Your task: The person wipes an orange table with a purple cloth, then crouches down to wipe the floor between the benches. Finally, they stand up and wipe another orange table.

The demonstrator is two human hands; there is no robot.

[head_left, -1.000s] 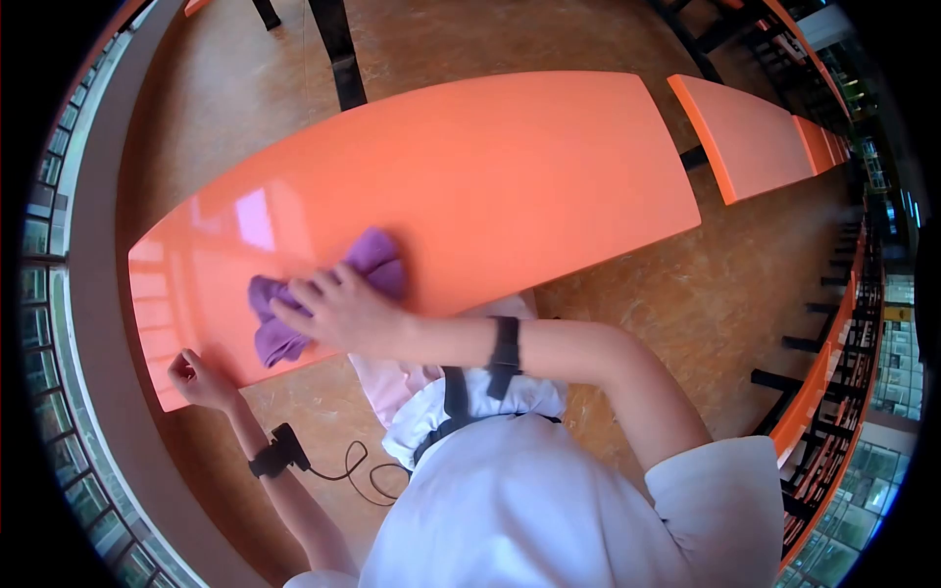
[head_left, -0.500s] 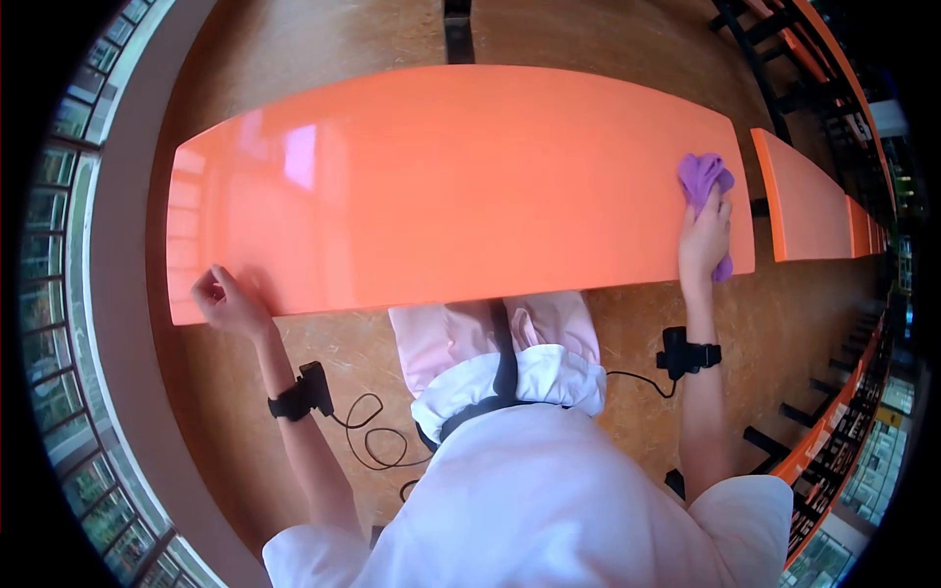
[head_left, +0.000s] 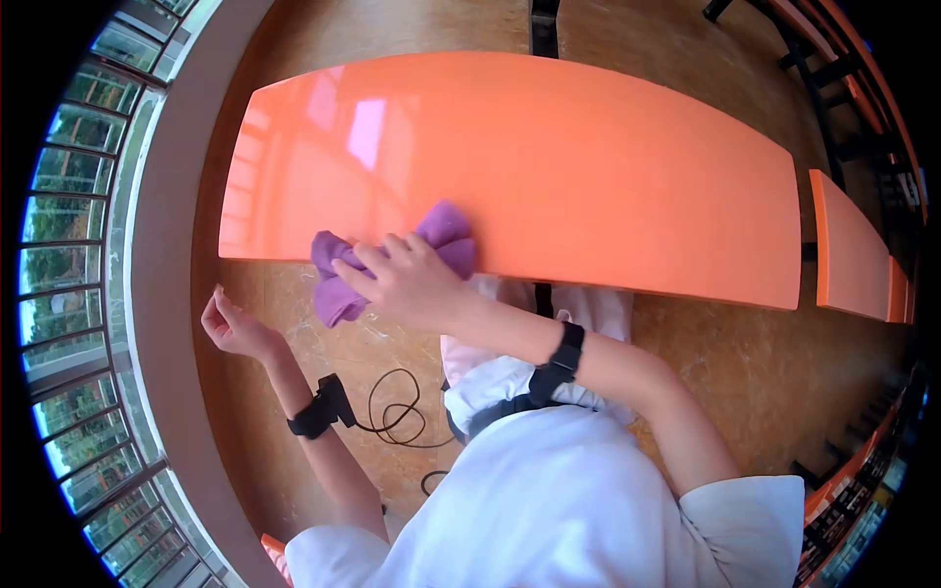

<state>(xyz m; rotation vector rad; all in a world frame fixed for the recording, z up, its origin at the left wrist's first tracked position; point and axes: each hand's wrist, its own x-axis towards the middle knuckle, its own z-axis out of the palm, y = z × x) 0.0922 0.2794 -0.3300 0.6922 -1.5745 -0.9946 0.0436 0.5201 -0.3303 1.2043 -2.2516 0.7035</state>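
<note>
A purple cloth (head_left: 446, 230) lies bunched at the near edge of the orange table (head_left: 588, 167), left of the middle, with part of it hanging over the edge. My right hand (head_left: 407, 279) is on top of it, fingers bent and pressing into the cloth. Off the table's near left corner, my left hand (head_left: 235, 325) hovers above the floor with its fingers curled and the fingertips pinched together; nothing shows between them. Each wrist wears a black strap with a small device.
A second orange table (head_left: 851, 245) stands to the right. Along the left run a low wall (head_left: 167, 225) and barred windows (head_left: 74, 245). A black cable (head_left: 392, 431) loops over the brown floor (head_left: 686, 363) near my left forearm.
My right hand has swept the purple cloth from the table's right end to the near left edge. My left hand has moved off the table's corner. The view has shifted left.
</note>
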